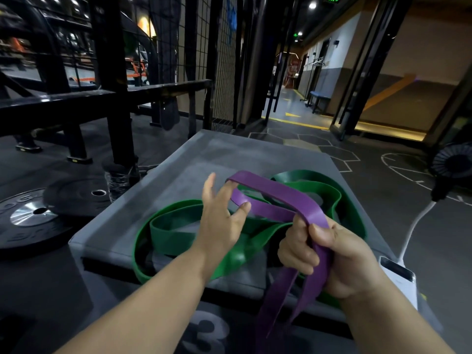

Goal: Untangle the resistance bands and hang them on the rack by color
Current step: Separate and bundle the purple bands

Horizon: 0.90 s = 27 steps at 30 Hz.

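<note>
A purple resistance band (281,194) is gripped in my right hand (319,247), its loop rising to the left and its two ends hanging down past the front of the grey padded box (163,175). My left hand (221,213) is spread open, with its fingertips inside the far end of the purple loop. Green bands (178,235) lie tangled in loops across the box top, under and behind both hands.
Black weight plates (38,215) lie on the floor to the left, with a plastic bottle (116,181) beside the box. A black steel rack frame (112,98) and a wire mesh panel (219,60) stand behind. A white cable and device (398,273) sit at the right.
</note>
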Tool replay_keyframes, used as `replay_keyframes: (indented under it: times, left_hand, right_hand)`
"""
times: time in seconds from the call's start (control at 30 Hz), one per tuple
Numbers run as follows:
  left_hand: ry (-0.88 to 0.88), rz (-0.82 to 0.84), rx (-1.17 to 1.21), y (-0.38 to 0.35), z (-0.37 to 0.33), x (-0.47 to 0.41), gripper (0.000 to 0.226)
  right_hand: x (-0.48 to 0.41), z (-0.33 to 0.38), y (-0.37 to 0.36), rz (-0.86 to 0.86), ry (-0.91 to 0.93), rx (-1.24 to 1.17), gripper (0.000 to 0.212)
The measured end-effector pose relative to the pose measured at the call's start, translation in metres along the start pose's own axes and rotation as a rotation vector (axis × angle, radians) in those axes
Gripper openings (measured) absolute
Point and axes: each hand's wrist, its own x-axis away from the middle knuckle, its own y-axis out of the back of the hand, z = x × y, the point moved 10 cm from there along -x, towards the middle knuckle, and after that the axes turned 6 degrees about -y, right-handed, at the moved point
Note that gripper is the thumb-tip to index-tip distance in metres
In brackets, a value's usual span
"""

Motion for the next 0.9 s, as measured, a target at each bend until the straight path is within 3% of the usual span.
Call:
replay_keyframes:
  times: [0.23, 0.43, 0.63, 0.77, 0.9]
  left_hand:
    - [0.031, 0.015, 0.055, -0.008, 0.01, 0.001, 0.043]
    - [-0.019, 0.3, 0.043, -0.023, -0.012, 0.013, 0.038]
    - [0.244, 0.513, 0.336, -0.025, -0.016, 0.034, 0.035]
    - [0.372, 0.602, 0.328, -0.028, -0.012, 0.051, 0.027]
    - [0.418, 0.712, 0.427, -0.038, -0.017, 0.063, 0.03]
  right_hand:
    - [0.002, -0.002, 0.011, -0.005, -0.012, -0.034, 0.025]
    - [0.005, 0.011, 0.028, -0.004, 0.05, -0.167, 0.04]
    - [0.008, 0.025, 0.039, -0.088, 0.146, -0.145, 0.053]
    - [0.008, 0.028, 0.044, -0.277, 0.197, -0.051, 0.069]
    - [0.011, 0.023, 0.056, -0.517, 0.19, 0.106, 0.049]
